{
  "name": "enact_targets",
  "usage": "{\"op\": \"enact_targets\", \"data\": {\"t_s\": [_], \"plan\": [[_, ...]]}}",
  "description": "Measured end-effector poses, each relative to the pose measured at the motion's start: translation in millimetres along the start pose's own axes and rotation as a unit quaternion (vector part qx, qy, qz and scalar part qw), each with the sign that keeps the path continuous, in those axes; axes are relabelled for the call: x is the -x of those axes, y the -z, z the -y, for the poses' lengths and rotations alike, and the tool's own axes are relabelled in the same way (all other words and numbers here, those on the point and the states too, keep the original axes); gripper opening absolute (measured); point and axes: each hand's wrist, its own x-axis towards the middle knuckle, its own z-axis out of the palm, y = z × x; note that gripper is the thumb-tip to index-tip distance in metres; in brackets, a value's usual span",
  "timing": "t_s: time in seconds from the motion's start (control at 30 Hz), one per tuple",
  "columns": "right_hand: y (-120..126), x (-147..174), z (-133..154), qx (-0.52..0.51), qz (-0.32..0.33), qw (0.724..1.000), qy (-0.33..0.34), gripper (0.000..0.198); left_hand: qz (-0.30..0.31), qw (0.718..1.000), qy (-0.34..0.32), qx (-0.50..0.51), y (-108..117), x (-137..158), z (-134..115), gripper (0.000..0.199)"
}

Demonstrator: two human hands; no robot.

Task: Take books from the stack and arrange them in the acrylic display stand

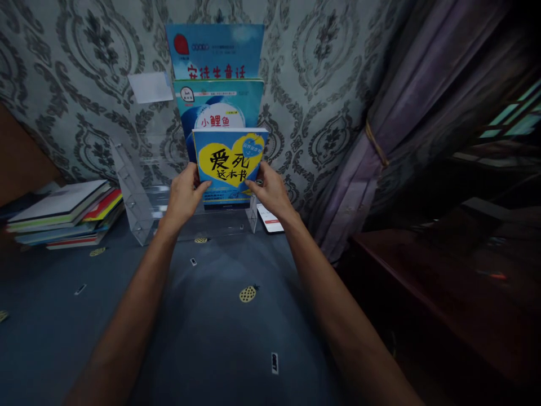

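Note:
A blue book (230, 163) with a yellow heart on its cover stands upright between my two hands. My left hand (185, 190) grips its left edge, thumb on the front cover. On the opposite edge, my right hand (271, 189) holds it the same way, fingers hidden behind. The book is at the right part of a clear acrylic rack (134, 197), in front of two taller books: a teal book (245, 101) and, behind that, a light blue book (220, 48). Whether its bottom edge rests on the rack I cannot tell.
A stack of books (63, 211) lies left of the rack. Behind the right end of the rack lies a phone (270, 219) with a lit screen. The blue tablecloth (211, 338) has pineapple prints. A tied purple curtain (359, 169) hangs at the right, beside patterned wallpaper (321, 84).

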Motion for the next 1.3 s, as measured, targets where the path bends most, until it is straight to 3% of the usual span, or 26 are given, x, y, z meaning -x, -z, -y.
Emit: {"op": "enact_targets", "data": {"t_s": [0.2,0.43,0.6,0.83,1.3], "plan": [[5.2,-1.1,2.0,0.015,0.012,0.999,-0.035,0.021,0.001,0.998,0.006,-0.067,-2.9,5.1,-8.4,0.020],[3.2,2.2,7.4,0.013,0.003,0.999,-0.038,0.026,0.039,0.989,0.062,-0.130,-4.3,8.7,-11.6,0.031],[3.4,2.3,9.0,0.019,-0.014,0.998,-0.054,0.025,0.025,0.986,0.041,-0.161,-4.4,11.3,-10.2,0.030],[2.3,2.8,11.9,0.009,-0.029,0.996,-0.086,0.039,0.120,0.948,0.110,-0.274,6.6,11.2,-37.7,0.036],[-1.2,2.8,25.1,0.068,-0.021,0.986,-0.152,0.040,0.128,0.956,0.115,-0.238,4.0,10.5,-41.6,0.025]]}}
